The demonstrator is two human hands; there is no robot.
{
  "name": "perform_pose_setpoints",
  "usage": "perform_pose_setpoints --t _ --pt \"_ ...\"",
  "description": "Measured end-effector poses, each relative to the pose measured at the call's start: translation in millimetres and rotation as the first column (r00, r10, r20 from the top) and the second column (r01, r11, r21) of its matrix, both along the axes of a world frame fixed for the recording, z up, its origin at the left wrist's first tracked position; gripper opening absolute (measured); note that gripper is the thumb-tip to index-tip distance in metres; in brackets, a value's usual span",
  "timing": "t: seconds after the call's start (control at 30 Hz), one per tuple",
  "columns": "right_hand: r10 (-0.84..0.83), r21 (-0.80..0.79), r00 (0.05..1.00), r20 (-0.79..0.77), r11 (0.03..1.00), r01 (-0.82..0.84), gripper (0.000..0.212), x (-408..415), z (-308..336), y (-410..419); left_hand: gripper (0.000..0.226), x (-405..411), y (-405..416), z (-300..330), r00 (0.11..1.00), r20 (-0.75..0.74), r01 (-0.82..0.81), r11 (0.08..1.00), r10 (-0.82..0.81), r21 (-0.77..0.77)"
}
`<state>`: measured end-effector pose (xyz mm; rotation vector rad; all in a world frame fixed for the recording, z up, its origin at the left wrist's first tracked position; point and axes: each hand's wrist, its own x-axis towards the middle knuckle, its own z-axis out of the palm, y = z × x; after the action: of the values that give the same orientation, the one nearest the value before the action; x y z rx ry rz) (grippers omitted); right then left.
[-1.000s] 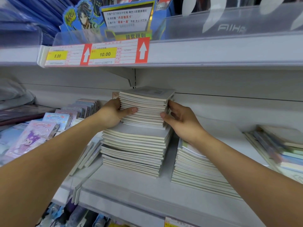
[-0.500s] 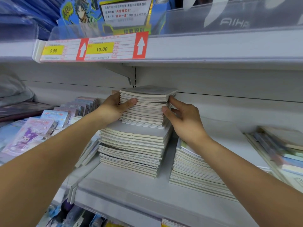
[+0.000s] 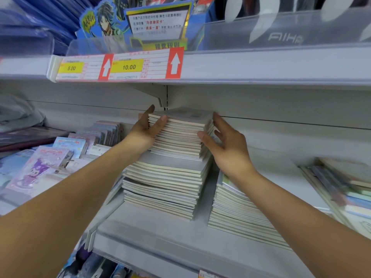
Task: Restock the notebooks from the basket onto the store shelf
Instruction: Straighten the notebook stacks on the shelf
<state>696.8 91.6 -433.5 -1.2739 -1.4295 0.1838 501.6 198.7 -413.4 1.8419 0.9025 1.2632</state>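
A batch of notebooks (image 3: 180, 137) sits atop the taller pile (image 3: 166, 189) on the shelf (image 3: 152, 235), squarely between the hands: left hand (image 3: 146, 133) flat against its left side, right hand (image 3: 224, 149) spread against its right, both touching.

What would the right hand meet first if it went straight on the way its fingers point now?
Probably the shelf's back wall: the right hand points into the shelf, fingers along the right side of the upper notebook stack. Depth is unclear.
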Motion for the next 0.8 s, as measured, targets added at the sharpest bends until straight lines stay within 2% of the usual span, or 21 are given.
perform_pose_setpoints --t 0.1,0.2,0.3,0.4,0.47,0.63,0.8 --pt "0.036 -0.076 0.996 0.082 0.997 -0.030 0.065 0 -2 4 0.050 5 5 -3 0.999 0.042 -0.029 0.998 0.027 0.049" --pt "0.062 -0.129 0.994 0.094 0.990 -0.049 0.064 1 -1 5 0.048 2 9 -4 1.000 0.028 -0.016 0.997 0.014 0.073" --pt "0.023 -0.070 0.998 0.062 0.997 -0.019 0.059 1 -1 6 0.047 3 10 -5 0.999 0.047 -0.029 0.996 0.025 0.086" --pt "0.042 -0.036 0.998 -0.038 0.998 -0.043 0.057 1 -2 9 0.049 1 11 -7 0.997 0.076 -0.008 0.998 0.003 0.062" --pt "0.055 -0.065 0.996 -0.066 0.996 -0.059 0.063 3 -2 11 0.049 0 11 -7 0.997 0.079 0.023 0.999 -0.026 0.042" --pt "0.041 -0.169 0.999 -0.008 0.985 -0.042 0.094 4 -4 23 0.061 -6 7 -4 0.998 0.058 0.017 1.000 -0.018 0.026" --pt "0.056 -0.192 0.997 -0.058 0.979 -0.067 0.107 4 -3 26 0.054 -4 9 -5 0.991 0.097 0.089 0.996 -0.087 -0.019"
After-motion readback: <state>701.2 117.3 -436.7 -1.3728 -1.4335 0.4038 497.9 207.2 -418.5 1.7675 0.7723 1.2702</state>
